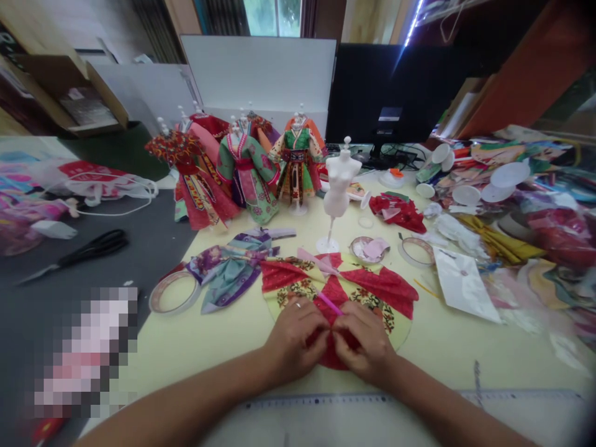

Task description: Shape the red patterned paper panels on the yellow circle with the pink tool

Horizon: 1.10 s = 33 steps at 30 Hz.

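A small red doll's dress [395, 290] with yellow flowered panels lies spread on the pale table, its pink ties [321, 264] at the top. My left hand [298, 332] is closed on the red cloth near the lower middle. Beside it, my right hand [365, 341] pinches the same cloth, and the fingertips of both hands nearly meet. A bright pink stick, perhaps a pen [329, 303], slants just above the fingers, its lower end by my right hand. Which hand, if either, holds it I cannot tell. Cloth under the fingers is hidden.
Behind the dress stands a bare white mannequin [342, 186]. Dressed doll forms [246, 167] stand at the back left. Tape rolls [174, 293] lie on either side. Black scissors [88, 251] rest on the dark mat. Fabric scraps [554, 223] heap at right; a ruler [419, 397] lies in front.
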Tool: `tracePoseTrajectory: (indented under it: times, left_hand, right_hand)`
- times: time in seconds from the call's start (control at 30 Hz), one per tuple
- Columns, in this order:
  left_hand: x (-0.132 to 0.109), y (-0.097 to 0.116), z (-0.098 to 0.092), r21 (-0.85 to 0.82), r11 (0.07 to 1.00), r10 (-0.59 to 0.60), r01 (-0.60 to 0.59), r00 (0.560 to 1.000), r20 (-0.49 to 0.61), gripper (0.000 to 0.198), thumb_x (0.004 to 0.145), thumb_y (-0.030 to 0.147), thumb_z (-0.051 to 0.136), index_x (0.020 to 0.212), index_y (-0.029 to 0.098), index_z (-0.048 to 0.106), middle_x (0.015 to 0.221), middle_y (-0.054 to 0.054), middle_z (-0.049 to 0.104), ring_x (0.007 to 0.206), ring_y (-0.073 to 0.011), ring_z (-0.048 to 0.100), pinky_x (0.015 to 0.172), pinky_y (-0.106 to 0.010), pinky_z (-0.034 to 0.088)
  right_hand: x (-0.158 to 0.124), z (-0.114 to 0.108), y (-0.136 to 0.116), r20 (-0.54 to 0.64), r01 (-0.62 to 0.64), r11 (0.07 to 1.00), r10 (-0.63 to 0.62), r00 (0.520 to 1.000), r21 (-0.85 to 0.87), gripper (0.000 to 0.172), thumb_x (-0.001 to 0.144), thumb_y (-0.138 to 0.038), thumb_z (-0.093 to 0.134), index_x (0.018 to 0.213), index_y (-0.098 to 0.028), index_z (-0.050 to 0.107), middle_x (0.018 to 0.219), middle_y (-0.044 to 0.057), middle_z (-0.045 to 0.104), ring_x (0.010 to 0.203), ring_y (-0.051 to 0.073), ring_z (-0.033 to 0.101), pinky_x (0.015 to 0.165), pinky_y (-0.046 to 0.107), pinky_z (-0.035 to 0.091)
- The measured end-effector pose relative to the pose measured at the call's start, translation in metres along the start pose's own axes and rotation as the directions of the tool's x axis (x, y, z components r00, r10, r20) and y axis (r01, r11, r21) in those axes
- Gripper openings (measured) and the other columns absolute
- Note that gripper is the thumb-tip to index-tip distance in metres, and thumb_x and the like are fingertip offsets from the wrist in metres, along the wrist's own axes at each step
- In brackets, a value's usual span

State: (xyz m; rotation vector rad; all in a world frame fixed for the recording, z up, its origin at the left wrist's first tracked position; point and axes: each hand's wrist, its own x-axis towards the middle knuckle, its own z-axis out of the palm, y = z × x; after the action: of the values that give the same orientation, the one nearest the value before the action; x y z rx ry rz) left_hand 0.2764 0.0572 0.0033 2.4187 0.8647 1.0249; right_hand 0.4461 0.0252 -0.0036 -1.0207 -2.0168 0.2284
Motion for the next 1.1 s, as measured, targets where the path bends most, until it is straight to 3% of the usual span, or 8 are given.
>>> tracePoseTrajectory:
  times: [0.13, 0.3, 0.43, 0.57, 0.77, 0.97, 1.1]
  left_hand:
    - [0.003, -0.001, -0.005, -0.112, 0.980, -0.174, 0.165, 0.981, -0.080, 0.009, 0.075, 0.011, 0.051, 0.069, 0.016, 0.056, 0.065, -0.003, 0.059, 0.066, -0.0146, 0.051, 0.064, -0.028, 0.040]
    - [0.006, 0.002, -0.007, -0.369, 0.866, -0.363, 0.337, 0.932, -0.001, 0.009, 0.079, 0.017, 0.054, 0.076, 0.015, 0.062, 0.073, -0.004, 0.064, 0.069, -0.0134, 0.059, 0.065, -0.024, 0.046]
    - [0.004, 0.002, -0.006, -0.417, 0.807, -0.462, 0.418, 0.887, -0.004, 0.007, 0.076, 0.016, 0.057, 0.080, 0.016, 0.063, 0.079, -0.003, 0.067, 0.075, -0.0140, 0.062, 0.069, -0.023, 0.048]
    - [0.002, 0.002, -0.007, -0.388, 0.850, -0.405, 0.356, 0.913, -0.049, 0.011, 0.074, 0.012, 0.059, 0.083, 0.017, 0.063, 0.082, -0.003, 0.067, 0.079, -0.0144, 0.062, 0.073, -0.025, 0.048]
    - [0.001, 0.000, -0.004, -0.273, 0.951, -0.198, 0.145, 0.964, -0.177, 0.022, 0.074, 0.008, 0.059, 0.094, 0.018, 0.059, 0.081, -0.003, 0.066, 0.080, -0.0149, 0.059, 0.075, -0.028, 0.047]
    - [-0.002, -0.004, -0.003, -0.128, 0.992, -0.051, 0.022, 0.973, -0.224, 0.033, 0.075, 0.007, 0.058, 0.104, 0.021, 0.054, 0.080, -0.003, 0.065, 0.076, -0.0155, 0.058, 0.073, -0.031, 0.045]
    - [-0.003, -0.009, -0.002, 0.053, 0.996, 0.088, -0.077, 0.963, -0.255, 0.035, 0.074, 0.005, 0.058, 0.105, 0.020, 0.053, 0.078, -0.004, 0.066, 0.076, -0.0169, 0.057, 0.072, -0.032, 0.044]
  right_hand:
    - [0.000, -0.004, -0.005, -0.007, -0.053, 0.989, 0.054, 0.998, 0.137, 0.010, 0.076, -0.009, 0.048, 0.072, -0.017, 0.051, 0.069, 0.002, 0.049, 0.068, 0.014, 0.048, 0.061, 0.027, 0.040]
    - [0.004, -0.006, -0.004, -0.050, -0.218, 0.943, 0.238, 0.970, 0.252, 0.008, 0.081, -0.014, 0.053, 0.081, -0.019, 0.058, 0.073, 0.001, 0.057, 0.072, 0.012, 0.054, 0.067, 0.024, 0.044]
    - [0.006, -0.006, -0.003, -0.013, -0.304, 0.895, 0.326, 0.945, 0.328, 0.009, 0.083, -0.020, 0.052, 0.082, -0.020, 0.062, 0.076, 0.002, 0.060, 0.072, 0.013, 0.057, 0.066, 0.024, 0.046]
    - [0.006, -0.006, -0.003, 0.053, -0.341, 0.863, 0.346, 0.937, 0.372, 0.014, 0.084, -0.022, 0.051, 0.089, -0.020, 0.063, 0.080, 0.003, 0.062, 0.075, 0.014, 0.059, 0.068, 0.025, 0.048]
    - [0.005, -0.007, -0.005, 0.130, -0.355, 0.848, 0.331, 0.935, 0.394, 0.019, 0.084, -0.023, 0.050, 0.098, -0.020, 0.062, 0.087, 0.004, 0.062, 0.082, 0.014, 0.059, 0.071, 0.025, 0.049]
    - [0.004, -0.006, -0.006, 0.162, -0.336, 0.857, 0.295, 0.942, 0.391, 0.021, 0.084, -0.022, 0.050, 0.102, -0.020, 0.061, 0.086, 0.004, 0.060, 0.080, 0.014, 0.058, 0.071, 0.025, 0.048]
    - [0.003, -0.007, -0.007, 0.198, -0.320, 0.861, 0.260, 0.945, 0.395, 0.027, 0.084, -0.020, 0.049, 0.110, -0.019, 0.057, 0.081, 0.003, 0.059, 0.079, 0.013, 0.057, 0.072, 0.026, 0.047]
